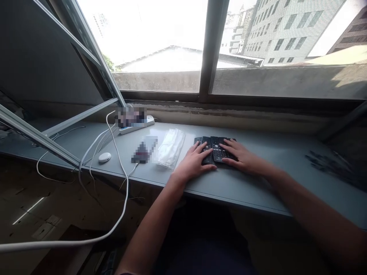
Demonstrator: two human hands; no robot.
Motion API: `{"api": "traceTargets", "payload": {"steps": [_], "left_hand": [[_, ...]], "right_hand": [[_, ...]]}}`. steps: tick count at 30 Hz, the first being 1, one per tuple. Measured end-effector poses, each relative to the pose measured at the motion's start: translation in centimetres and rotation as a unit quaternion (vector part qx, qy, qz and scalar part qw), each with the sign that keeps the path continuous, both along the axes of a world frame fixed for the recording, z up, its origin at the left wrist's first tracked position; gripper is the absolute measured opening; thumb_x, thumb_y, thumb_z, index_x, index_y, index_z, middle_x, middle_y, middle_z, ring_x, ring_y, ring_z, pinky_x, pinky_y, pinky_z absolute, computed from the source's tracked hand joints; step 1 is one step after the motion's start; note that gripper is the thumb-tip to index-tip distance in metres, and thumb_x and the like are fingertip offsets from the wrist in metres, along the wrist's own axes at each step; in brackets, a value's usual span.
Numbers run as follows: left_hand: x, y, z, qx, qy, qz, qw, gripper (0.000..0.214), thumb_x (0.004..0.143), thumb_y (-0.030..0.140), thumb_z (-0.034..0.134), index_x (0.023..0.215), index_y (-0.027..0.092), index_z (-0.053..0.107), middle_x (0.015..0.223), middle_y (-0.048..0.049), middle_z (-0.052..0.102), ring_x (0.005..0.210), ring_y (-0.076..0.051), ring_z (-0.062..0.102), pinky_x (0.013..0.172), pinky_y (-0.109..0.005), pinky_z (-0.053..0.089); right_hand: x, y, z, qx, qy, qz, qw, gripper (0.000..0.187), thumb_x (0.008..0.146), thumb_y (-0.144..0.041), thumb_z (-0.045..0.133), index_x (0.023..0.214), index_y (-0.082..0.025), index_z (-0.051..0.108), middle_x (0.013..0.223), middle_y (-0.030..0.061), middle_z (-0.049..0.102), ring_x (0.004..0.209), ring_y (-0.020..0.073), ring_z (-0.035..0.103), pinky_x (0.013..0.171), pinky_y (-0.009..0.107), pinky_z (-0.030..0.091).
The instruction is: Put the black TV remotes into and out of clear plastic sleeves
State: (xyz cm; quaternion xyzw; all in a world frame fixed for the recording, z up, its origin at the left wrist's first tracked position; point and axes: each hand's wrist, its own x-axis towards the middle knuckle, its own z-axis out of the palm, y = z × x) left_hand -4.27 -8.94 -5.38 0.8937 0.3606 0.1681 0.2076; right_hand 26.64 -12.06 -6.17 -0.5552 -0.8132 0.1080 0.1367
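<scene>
Several black remote controls (215,147) lie side by side on the grey window ledge (258,183). My left hand (193,162) rests flat on the left remotes, fingers stretched forward and apart. My right hand (241,156) lies flat over the right remotes, fingers spread and pointing left. Neither hand grips anything.
A clear plastic bag with white contents (171,148) lies left of the remotes. Further left are a blurred small item (143,151), a white oval device (104,157), a white power strip (134,124) and white cables (120,164) hanging off the ledge. An open window frame (57,130) juts in at left.
</scene>
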Motion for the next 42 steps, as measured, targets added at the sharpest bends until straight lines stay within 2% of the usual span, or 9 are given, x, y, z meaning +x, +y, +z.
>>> {"api": "traceTargets", "payload": {"steps": [7,13,18,21,25,28,31,37,42], "left_hand": [[0.2,0.1,-0.3,0.026,-0.001,0.002,1.0,0.077,0.105,0.064,0.073,0.174,0.035,0.054,0.19,-0.0052,0.033,0.18,-0.037,0.016,0.145,-0.055,0.024],[0.1,0.3,0.4,0.026,0.013,-0.002,1.0,0.067,0.11,0.055,0.068,0.173,0.035,0.055,0.188,-0.0047,0.037,0.179,-0.035,0.02,0.145,-0.056,0.023],[-0.1,0.5,0.9,0.028,0.034,-0.003,0.999,0.065,0.111,0.056,0.066,0.172,0.034,0.056,0.188,-0.0068,0.037,0.18,-0.037,0.018,0.145,-0.067,0.005],[-0.1,0.9,0.9,0.028,0.038,-0.001,0.999,0.066,0.11,0.057,0.069,0.17,0.031,0.06,0.187,-0.0083,0.039,0.179,-0.037,0.02,0.146,-0.063,0.008],[0.2,1.3,0.5,0.046,0.033,0.007,0.998,0.071,0.108,0.061,0.069,0.173,0.035,0.055,0.185,-0.007,0.044,0.178,-0.034,0.024,0.146,-0.054,0.018],[0.3,1.5,0.3,0.057,0.038,0.01,0.998,0.071,0.109,0.063,0.068,0.172,0.034,0.056,0.188,-0.0081,0.038,0.179,-0.032,0.023,0.146,-0.051,0.017],[0.2,1.7,0.2,0.049,0.046,0.005,0.998,0.074,0.109,0.064,0.066,0.174,0.03,0.055,0.19,-0.0112,0.03,0.18,-0.032,0.021,0.146,-0.051,0.015],[0.3,1.8,0.0,0.051,0.031,0.009,0.998,0.073,0.107,0.065,0.068,0.172,0.033,0.056,0.187,-0.0093,0.037,0.178,-0.032,0.025,0.146,-0.054,0.018],[0.3,1.6,-0.1,0.056,0.024,0.004,0.998,0.075,0.108,0.066,0.066,0.172,0.028,0.057,0.186,-0.0108,0.039,0.178,-0.032,0.026,0.146,-0.052,0.017]], "right_hand": [[-0.4,0.6,-1.0,0.07,0.003,0.053,0.996,0.094,0.1,-0.083,0.067,0.178,-0.032,0.052,0.185,0.0134,0.043,0.175,0.0482,0.028,0.139,0.073,0.03],[-1.2,1.2,-1.4,0.082,-0.018,0.042,0.996,0.091,0.102,-0.083,0.065,0.178,-0.034,0.051,0.185,0.0138,0.042,0.175,0.0503,0.026,0.137,0.08,0.021],[-1.7,1.7,-1.3,0.087,-0.03,0.056,0.994,0.095,0.104,-0.084,0.06,0.181,-0.032,0.046,0.187,0.0156,0.037,0.176,0.0454,0.025,0.14,0.076,0.013],[-1.6,1.9,-1.3,0.072,-0.034,0.06,0.995,0.096,0.104,-0.085,0.06,0.181,-0.03,0.046,0.188,0.0172,0.034,0.176,0.0443,0.023,0.14,0.075,0.015],[-1.4,2.0,-1.1,0.073,-0.024,0.069,0.995,0.091,0.104,-0.083,0.061,0.18,-0.034,0.047,0.186,0.0148,0.038,0.176,0.0435,0.026,0.139,0.075,0.019],[-1.4,2.0,-0.9,0.073,-0.019,0.075,0.994,0.091,0.105,-0.081,0.064,0.18,-0.033,0.047,0.186,0.0158,0.037,0.175,0.0434,0.028,0.139,0.075,0.019],[-1.5,1.9,-0.7,0.068,-0.02,0.076,0.995,0.091,0.105,-0.08,0.064,0.18,-0.032,0.048,0.187,0.0168,0.036,0.175,0.0437,0.029,0.139,0.075,0.02],[-1.5,1.7,-0.7,0.063,-0.03,0.075,0.995,0.091,0.106,-0.08,0.059,0.182,-0.031,0.045,0.187,0.0157,0.035,0.176,0.0421,0.028,0.14,0.073,0.02],[-1.5,1.7,-1.1,0.069,-0.026,0.065,0.995,0.089,0.105,-0.08,0.06,0.182,-0.035,0.044,0.187,0.011,0.038,0.175,0.0445,0.03,0.14,0.075,0.021]]}}
